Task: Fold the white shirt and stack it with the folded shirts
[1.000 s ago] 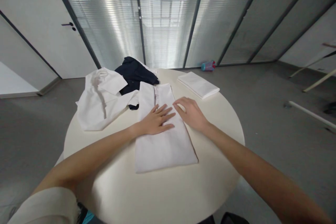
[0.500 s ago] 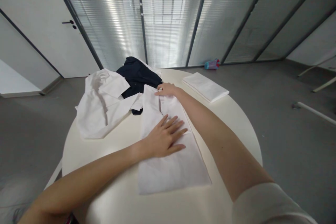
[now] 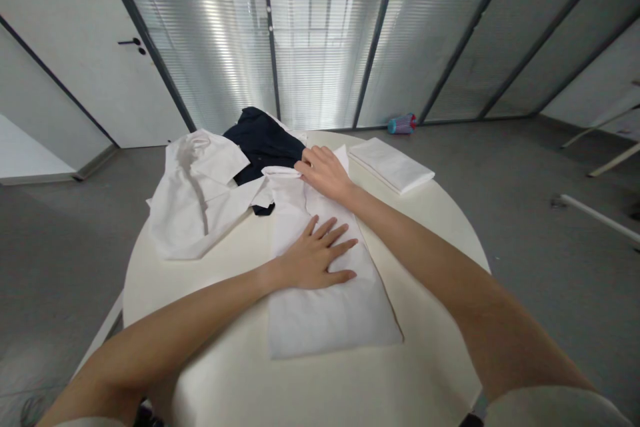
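Observation:
A white shirt (image 3: 335,320), folded into a long panel, lies on the round white table (image 3: 220,373) in front of me. My left hand (image 3: 320,257) presses flat on the middle of it with the fingers spread. At the far end my right hand (image 3: 324,172) has its fingers curled over the shirt's edge, which is raised and bent there. Part of that edge is hidden under the hand. Just beyond it lies a dark navy garment (image 3: 267,143). To the left is a crumpled white garment (image 3: 180,213), which overlaps the navy one.
A neatly folded white cloth (image 3: 393,165) rests at the table's far right. On the floor by the glass partition (image 3: 320,47) lies a blue and red object (image 3: 402,124). Pale furniture legs (image 3: 600,219) stand on the floor to the right.
My right hand has risen a little, its fingers now curled, and the shirt's far edge has lifted and bent. My left hand stays spread on the shirt.

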